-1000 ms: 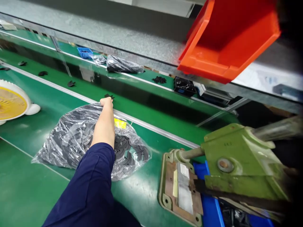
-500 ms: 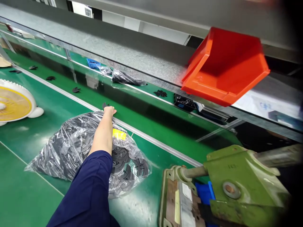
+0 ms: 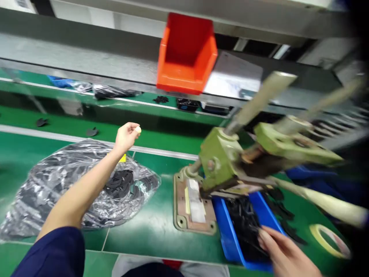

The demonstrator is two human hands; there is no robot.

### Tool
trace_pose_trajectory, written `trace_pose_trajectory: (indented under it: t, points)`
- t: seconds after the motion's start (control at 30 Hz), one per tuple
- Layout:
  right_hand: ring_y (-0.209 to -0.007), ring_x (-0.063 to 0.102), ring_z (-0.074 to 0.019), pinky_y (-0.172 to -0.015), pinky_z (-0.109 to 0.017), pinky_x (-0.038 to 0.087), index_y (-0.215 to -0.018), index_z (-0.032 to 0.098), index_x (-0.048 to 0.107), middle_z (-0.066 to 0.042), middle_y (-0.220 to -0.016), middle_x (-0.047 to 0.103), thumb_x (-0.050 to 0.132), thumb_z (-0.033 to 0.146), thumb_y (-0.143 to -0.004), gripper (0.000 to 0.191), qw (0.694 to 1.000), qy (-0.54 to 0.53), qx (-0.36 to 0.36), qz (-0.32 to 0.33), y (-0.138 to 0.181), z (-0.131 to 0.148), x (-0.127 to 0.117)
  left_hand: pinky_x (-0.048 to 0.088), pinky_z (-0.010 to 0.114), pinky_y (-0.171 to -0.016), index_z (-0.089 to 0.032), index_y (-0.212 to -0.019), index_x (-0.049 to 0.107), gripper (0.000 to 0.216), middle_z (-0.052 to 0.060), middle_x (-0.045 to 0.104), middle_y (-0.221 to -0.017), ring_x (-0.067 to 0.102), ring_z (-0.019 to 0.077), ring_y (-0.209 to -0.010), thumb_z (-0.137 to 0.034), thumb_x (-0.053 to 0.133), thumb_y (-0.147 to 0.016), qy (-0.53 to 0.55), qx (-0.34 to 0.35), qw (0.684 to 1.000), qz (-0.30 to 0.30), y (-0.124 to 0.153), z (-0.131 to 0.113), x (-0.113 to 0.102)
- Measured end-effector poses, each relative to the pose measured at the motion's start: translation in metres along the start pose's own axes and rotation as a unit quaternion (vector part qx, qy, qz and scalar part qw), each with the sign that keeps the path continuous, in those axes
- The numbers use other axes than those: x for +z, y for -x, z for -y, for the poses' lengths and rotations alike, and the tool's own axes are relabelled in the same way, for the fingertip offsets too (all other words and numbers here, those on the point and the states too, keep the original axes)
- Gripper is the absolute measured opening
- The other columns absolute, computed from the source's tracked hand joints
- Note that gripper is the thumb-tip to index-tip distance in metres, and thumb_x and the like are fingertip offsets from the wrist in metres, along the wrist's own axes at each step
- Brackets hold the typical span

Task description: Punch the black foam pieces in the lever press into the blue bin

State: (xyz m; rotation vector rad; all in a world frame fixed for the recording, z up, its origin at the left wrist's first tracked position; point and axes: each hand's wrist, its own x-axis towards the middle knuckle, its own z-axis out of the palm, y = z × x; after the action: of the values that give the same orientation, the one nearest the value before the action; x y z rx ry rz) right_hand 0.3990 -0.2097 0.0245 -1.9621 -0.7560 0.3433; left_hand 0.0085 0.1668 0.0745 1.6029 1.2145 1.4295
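Observation:
My left hand [image 3: 127, 136] hangs over the green belt [image 3: 161, 136], fingers loosely bent, with no dark part in it. A pale cap covers one fingertip. To its left on the belt lies a dark curved part [image 3: 92, 132], apart from the hand. Below my forearm is a clear plastic bag [image 3: 72, 169] full of grey-black curved parts. My right hand [image 3: 284, 246] reaches over the blue bin [image 3: 230, 234], thumb and forefinger pinched at a black piece [image 3: 255, 231] among the black parts inside. Blur hides that piece's exact shape.
A green hand press [image 3: 221, 157] with long levers stands between my hands, its base plate [image 3: 194, 204] on the bench. An orange bin [image 3: 184, 73] sits on the shelf above. Tape [image 3: 330, 241] and loose black parts [image 3: 279, 207] lie right of the blue bin.
The view has swung right. My left hand has let go of the dark part and lifted; that part has travelled left on the belt. My right hand has come into view at the blue bin.

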Motion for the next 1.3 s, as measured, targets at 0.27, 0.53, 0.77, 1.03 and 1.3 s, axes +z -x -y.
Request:
trace_pose_trajectory:
  t: [0.27,0.53,0.77,1.03,1.3]
  points:
    - [-0.044,0.048,-0.0109,-0.042,-0.024,0.039,-0.073,0.019,0.064,0.003,-0.049,0.054,0.080,0.058,-0.068,0.043,0.916,-0.315,0.103,0.226,0.081,0.040,0.062,0.060,0.030,-0.078,-0.021,-0.117,0.070,0.025,0.009,0.072,-0.106,0.070,0.0171,-0.091,-0.024,0.066,-0.092,0.063,0.229,0.900,0.366,0.254,-0.089,0.073]
    - [-0.044,0.045,-0.0079,-0.044,-0.023,0.040,-0.074,0.020,0.061,0.005,-0.053,0.055,0.078,0.061,-0.071,0.044,0.889,-0.342,0.137,0.272,0.115,0.008,0.069,0.060,0.028,-0.082,-0.018,-0.110,0.069,0.018,0.008,0.071,-0.101,0.069,0.0156,-0.093,-0.014,0.064,-0.093,0.042,0.241,0.926,0.287,0.335,-0.065,0.092]
    - [-0.056,0.060,-0.0134,-0.056,-0.028,0.054,-0.091,0.020,0.070,0.001,-0.063,0.065,0.078,0.052,-0.075,0.037,0.902,-0.297,0.092,0.301,0.126,-0.016,0.066,0.060,0.027,-0.083,-0.018,-0.106,0.067,0.018,0.008,0.070,-0.105,0.069,0.0152,-0.096,-0.008,0.059,-0.093,-0.021,0.303,0.910,0.284,0.347,-0.050,0.078]
    - [-0.074,0.065,-0.0145,-0.070,-0.030,0.056,-0.096,0.024,0.074,-0.003,-0.090,0.071,0.076,0.043,-0.081,0.024,0.934,-0.223,0.007,0.279,0.134,-0.030,0.064,0.061,0.028,-0.085,-0.019,-0.109,0.066,0.020,0.008,0.072,-0.105,0.071,0.0148,-0.096,-0.008,0.056,-0.095,-0.011,0.279,0.921,0.271,0.355,-0.033,0.078]
    - [-0.071,0.064,-0.0143,-0.070,-0.030,0.054,-0.097,0.025,0.073,-0.002,-0.086,0.070,0.074,0.041,-0.083,0.021,0.939,-0.209,0.006,0.273,0.136,-0.034,0.070,0.061,0.028,-0.085,-0.017,-0.108,0.067,0.020,0.009,0.072,-0.105,0.071,0.0155,-0.096,-0.007,0.058,-0.093,0.026,0.257,0.928,0.270,0.355,-0.019,0.078]
